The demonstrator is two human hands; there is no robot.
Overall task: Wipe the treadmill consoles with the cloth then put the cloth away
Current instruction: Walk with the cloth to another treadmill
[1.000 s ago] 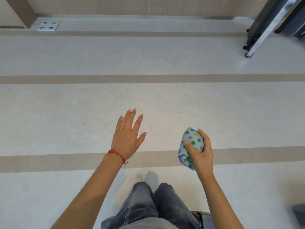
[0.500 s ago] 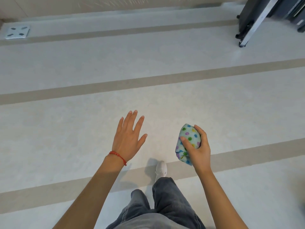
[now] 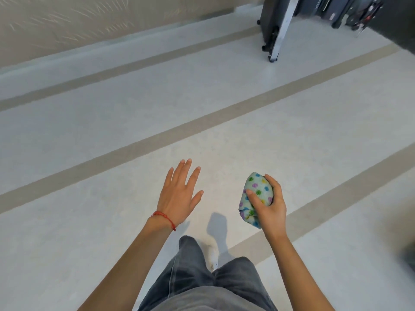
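Observation:
A bunched-up pale blue cloth (image 3: 258,187) with coloured dots sits in my right hand (image 3: 268,207), whose fingers are closed around it at waist height over the floor. My left hand (image 3: 179,194) hovers beside it to the left, palm down, fingers spread, holding nothing; a red string bracelet circles its wrist. At the top right stands the dark base of a treadmill (image 3: 275,28) with a silver upright and small wheels on the floor. No console is in view.
The pale floor (image 3: 112,142) carries beige stripes running diagonally. A beige wall (image 3: 89,23) lines the top left. More dark equipment (image 3: 350,12) stands at the top right. My grey-trousered legs and a white shoe (image 3: 212,254) show at the bottom.
The view has swung to the right while I step forward: the treadmill base has come nearer and the floor stripes now slant. Both hands keep their pose, the cloth still gripped.

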